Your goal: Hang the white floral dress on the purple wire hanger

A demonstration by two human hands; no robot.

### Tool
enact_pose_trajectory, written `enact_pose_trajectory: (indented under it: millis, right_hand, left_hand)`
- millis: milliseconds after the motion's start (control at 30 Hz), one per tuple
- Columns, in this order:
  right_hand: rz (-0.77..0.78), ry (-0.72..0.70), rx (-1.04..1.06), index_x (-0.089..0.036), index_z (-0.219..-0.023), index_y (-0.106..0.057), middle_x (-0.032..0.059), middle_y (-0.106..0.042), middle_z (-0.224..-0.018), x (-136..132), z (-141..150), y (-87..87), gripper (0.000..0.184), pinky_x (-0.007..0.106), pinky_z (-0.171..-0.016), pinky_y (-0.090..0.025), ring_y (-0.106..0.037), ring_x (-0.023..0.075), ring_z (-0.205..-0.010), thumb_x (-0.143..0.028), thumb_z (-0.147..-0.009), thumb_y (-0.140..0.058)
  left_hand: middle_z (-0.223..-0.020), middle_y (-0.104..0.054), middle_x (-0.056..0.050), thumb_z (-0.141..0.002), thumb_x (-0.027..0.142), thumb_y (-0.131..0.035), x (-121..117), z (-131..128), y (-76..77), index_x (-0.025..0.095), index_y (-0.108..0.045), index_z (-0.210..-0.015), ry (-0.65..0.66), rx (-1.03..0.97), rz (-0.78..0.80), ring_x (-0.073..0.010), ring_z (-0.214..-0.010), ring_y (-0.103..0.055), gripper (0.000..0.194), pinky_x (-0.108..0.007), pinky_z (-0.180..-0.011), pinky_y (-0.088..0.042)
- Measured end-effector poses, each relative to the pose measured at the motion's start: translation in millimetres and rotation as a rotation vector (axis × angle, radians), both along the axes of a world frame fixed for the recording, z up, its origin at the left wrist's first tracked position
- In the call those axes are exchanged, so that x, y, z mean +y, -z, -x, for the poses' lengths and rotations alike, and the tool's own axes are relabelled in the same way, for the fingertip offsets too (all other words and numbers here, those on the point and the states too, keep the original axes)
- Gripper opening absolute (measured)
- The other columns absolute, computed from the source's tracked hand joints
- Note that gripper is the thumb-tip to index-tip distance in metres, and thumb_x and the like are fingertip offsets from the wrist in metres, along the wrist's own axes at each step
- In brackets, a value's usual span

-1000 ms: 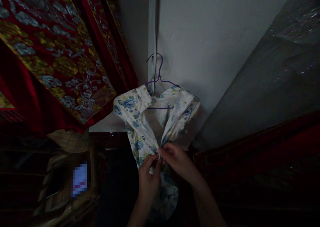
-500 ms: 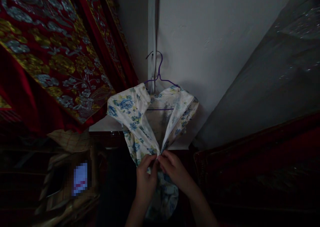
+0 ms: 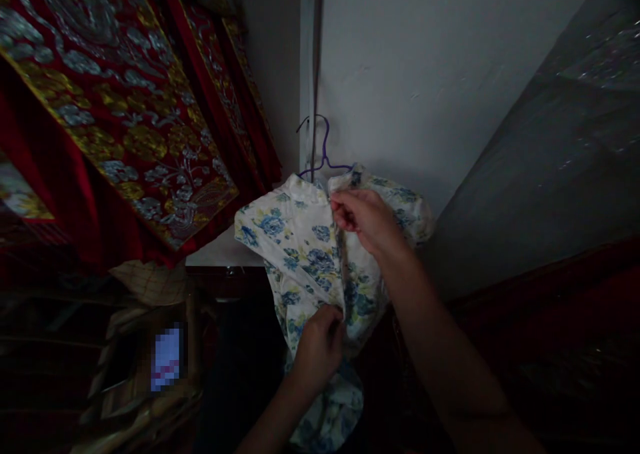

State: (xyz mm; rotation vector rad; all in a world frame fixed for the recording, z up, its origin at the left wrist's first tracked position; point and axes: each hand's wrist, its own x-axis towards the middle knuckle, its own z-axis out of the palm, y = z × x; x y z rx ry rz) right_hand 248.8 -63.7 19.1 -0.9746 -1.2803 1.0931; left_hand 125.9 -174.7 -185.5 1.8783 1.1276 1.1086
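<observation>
A white short-sleeved dress (image 3: 320,261) with blue and yellow flowers hangs on a purple hanger (image 3: 326,154) against the wall. Its two front halves meet along a middle seam that looks like a zipper, though I cannot make out a pull. At the top of that seam, just below the collar, my right hand (image 3: 364,215) pinches the fabric edge with thumb and fingers. Lower down, around the waist, my left hand (image 3: 320,341) grips the same seam. The skirt part is bunched beneath my left wrist.
Red cloth (image 3: 150,127) with gold and silver embroidery hangs at the left. Below it stands a wooden chair or frame (image 3: 135,401) bearing a lit, blurred screen (image 3: 167,357). Clear plastic sheeting (image 3: 525,154) covers dark red material at the right.
My right hand has moved up from the waist to the neckline, and the gaping front has come together. My left hand stays low on the seam, shifted slightly right.
</observation>
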Motion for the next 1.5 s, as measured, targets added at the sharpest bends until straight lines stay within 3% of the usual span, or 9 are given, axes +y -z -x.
enact_pose_trajectory:
  millis: [133, 300, 467, 667, 767, 867, 1133, 1267, 1500]
  right_hand:
    - [-0.059, 0.006, 0.005, -0.020, -0.063, -0.054, -0.0058, -0.050, -0.044, -21, 11, 21.2, 0.028, 0.018, -0.037, -0.028, -0.043, 0.0068, -0.037, -0.043, -0.076, -0.062]
    - [-0.166, -0.033, -0.104, -0.020, -0.067, -0.057, -0.0057, -0.051, -0.047, -41, 10, 24.3, 0.030, 0.020, -0.044, -0.034, -0.045, 0.0079, -0.041, -0.043, -0.086, -0.059]
    - [-0.230, 0.049, -0.190, -0.020, -0.071, -0.058, -0.0051, -0.050, -0.049, -30, 13, 38.9, 0.029, 0.023, -0.049, -0.035, -0.046, 0.0105, -0.045, -0.042, -0.090, -0.055]
    - [-0.107, 0.022, -0.313, -0.021, -0.057, -0.052, -0.0027, -0.048, -0.049, -22, 20, 111.7, 0.034, 0.025, -0.050, -0.033, -0.047, 0.0126, -0.049, -0.040, -0.085, -0.056]
    - [-0.032, -0.103, -0.245, -0.021, -0.060, -0.053, -0.0035, -0.048, -0.049, -43, 23, 124.9, 0.035, 0.025, -0.049, -0.034, -0.046, 0.0122, -0.047, -0.043, -0.087, -0.057]
    - [-0.013, -0.144, -0.193, -0.022, -0.058, -0.051, -0.0035, -0.046, -0.048, -70, 32, 130.8, 0.037, 0.024, -0.048, -0.032, -0.042, 0.0115, -0.046, -0.044, -0.086, -0.060]
    - [0.042, -0.090, -0.180, -0.021, -0.055, -0.048, -0.0028, -0.044, -0.047, -134, 54, 185.4, 0.037, 0.025, -0.047, -0.032, -0.042, 0.0119, -0.046, -0.039, -0.085, -0.058]
    - [0.183, -0.248, -0.300, -0.020, -0.056, -0.054, -0.0013, -0.051, -0.051, -133, 42, 188.3, 0.035, 0.025, -0.052, -0.036, -0.049, 0.0140, -0.051, -0.038, -0.085, -0.062]
    - [0.034, 0.185, -0.112, -0.022, -0.079, -0.066, 0.0041, -0.066, -0.079, -108, 39, 167.3, 0.038, 0.029, -0.076, -0.049, -0.062, 0.0210, -0.081, -0.051, -0.098, -0.049]
  left_hand:
    - [-0.089, -0.069, -0.005, -0.082, 0.008, -0.062, 25, 24, -48.8, 0.020, -0.068, -0.086, 0.090, 0.050, -0.053, -0.0219, -0.086, -0.065, 0.015, -0.031, -0.079, -0.048]
    - [-0.099, -0.068, -0.005, -0.098, 0.022, -0.056, 68, 48, -154.5, 0.022, -0.046, -0.147, -0.059, -0.125, -0.387, -0.0197, -0.089, -0.065, 0.050, -0.032, -0.086, -0.049]
    - [-0.089, -0.069, -0.004, -0.097, 0.023, -0.059, 88, 43, -200.3, 0.017, -0.069, -0.098, -0.101, 0.121, -0.622, -0.0183, -0.082, -0.064, 0.012, -0.028, -0.078, -0.047]
    - [-0.091, -0.067, -0.002, -0.096, 0.035, -0.061, 97, 97, -190.1, 0.018, -0.066, -0.096, -0.490, -0.230, -0.747, -0.0172, -0.087, -0.062, 0.017, -0.030, -0.085, -0.047]
    - [-0.083, -0.064, -0.001, -0.096, 0.038, -0.059, 117, 151, -172.7, 0.020, -0.060, -0.084, -0.498, -0.724, -0.421, -0.0163, -0.083, -0.062, 0.022, -0.030, -0.084, -0.050]
    - [-0.078, -0.065, -0.002, -0.092, 0.034, -0.057, 123, 171, -130.8, 0.020, -0.058, -0.075, -0.474, -1.065, 0.088, -0.0152, -0.083, -0.065, 0.022, -0.029, -0.085, -0.051]
    - [-0.083, -0.071, -0.002, -0.071, 0.032, -0.079, 48, 88, 6.5, 0.014, -0.067, -0.088, -0.477, -1.008, 0.302, -0.0148, -0.073, -0.063, 0.028, -0.025, -0.070, -0.049]
    - [-0.074, -0.058, 0.005, -0.077, 0.037, -0.080, 43, 86, -7.2, 0.018, -0.055, -0.079, -0.440, -1.014, 0.253, -0.0091, -0.069, -0.055, 0.031, -0.020, -0.069, -0.046]
    - [-0.086, -0.063, 0.002, -0.080, 0.029, -0.080, 26, 67, -54.6, 0.023, -0.056, -0.102, -0.278, -1.002, 0.145, -0.0102, -0.072, -0.060, 0.033, -0.019, -0.067, -0.049]
